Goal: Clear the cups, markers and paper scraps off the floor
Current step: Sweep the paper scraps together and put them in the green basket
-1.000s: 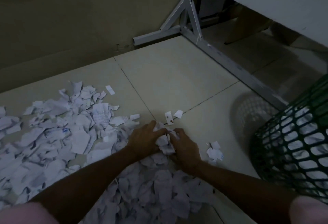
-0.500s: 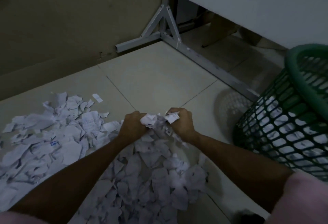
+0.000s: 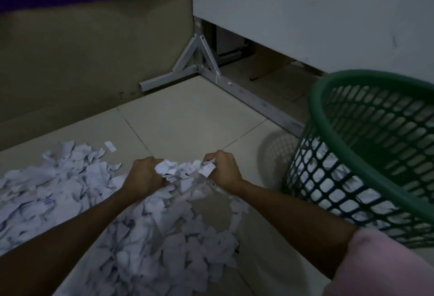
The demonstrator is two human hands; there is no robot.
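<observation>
Both hands work at the centre of the view: the left hand (image 3: pixel 143 176) has its grip curled tight round a clump of paper scraps (image 3: pixel 183 171), and the right hand (image 3: pixel 224 169) pinches the other end of the same clump, the bunch stretched between the two fists. More scraps trail down from the clump toward 6 o'clock, and a wide litter of scraps (image 3: pixel 54 190) lies on the tiled floor (image 3: pixel 187 117) toward 9 o'clock. A green mesh basket (image 3: pixel 366 154) at 3 o'clock stands tilted, with white paper showing inside through its wall.
</observation>
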